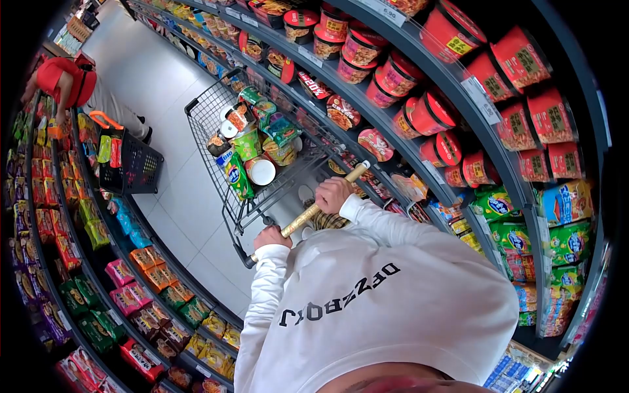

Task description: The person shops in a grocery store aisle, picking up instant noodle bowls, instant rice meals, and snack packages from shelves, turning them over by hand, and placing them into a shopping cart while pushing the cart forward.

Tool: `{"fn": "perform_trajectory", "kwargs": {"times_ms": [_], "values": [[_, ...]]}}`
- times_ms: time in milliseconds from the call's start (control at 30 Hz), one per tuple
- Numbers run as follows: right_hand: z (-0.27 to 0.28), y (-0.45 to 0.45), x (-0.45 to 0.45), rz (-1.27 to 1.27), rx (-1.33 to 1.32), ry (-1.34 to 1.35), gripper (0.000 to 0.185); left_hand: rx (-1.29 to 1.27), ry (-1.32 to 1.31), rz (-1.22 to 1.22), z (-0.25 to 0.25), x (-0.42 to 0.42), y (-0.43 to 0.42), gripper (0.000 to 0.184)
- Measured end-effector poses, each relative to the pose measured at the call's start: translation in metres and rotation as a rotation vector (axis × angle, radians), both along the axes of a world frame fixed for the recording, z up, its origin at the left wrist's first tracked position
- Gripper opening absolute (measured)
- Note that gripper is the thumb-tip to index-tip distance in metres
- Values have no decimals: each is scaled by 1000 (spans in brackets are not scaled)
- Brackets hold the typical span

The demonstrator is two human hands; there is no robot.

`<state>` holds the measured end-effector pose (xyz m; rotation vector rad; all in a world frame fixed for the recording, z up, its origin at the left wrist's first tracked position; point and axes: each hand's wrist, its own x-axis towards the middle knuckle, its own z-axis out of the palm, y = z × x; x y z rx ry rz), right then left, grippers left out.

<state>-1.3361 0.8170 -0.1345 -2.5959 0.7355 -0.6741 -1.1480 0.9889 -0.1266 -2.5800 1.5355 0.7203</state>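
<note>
My left hand [272, 238] is closed around the gold-coloured handle [303, 218] of a shopping cart [191, 105], near the handle's left end. Further along the same bar, my right hand [333, 194] grips it with fingers wrapped over. The wire basket in front of me holds several packaged foods. Among them are a tub with a white lid [261, 171], a green bag with a blue and yellow label [236, 173], a lighter green pack [246, 143] and a teal-green packet [282, 128]. Some packages overlap, so their lower parts are hidden.
Shelves of red instant-noodle tubs [436, 111] curve along the right, close to the cart. Packets [157, 268] fill the left shelves. Ahead on the left, a person in a red top [65, 82] reaches towards a shelf beside a black shopping basket [141, 167]. Pale floor tiles [134, 39] stretch along the aisle.
</note>
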Motion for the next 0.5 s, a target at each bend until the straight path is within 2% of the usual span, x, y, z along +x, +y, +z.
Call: {"fn": "perform_trajectory", "kwargs": {"times_ms": [500], "values": [[-3,-41,55,90,29,-34,15,126,-34,5,5,65,-43,20]]}}
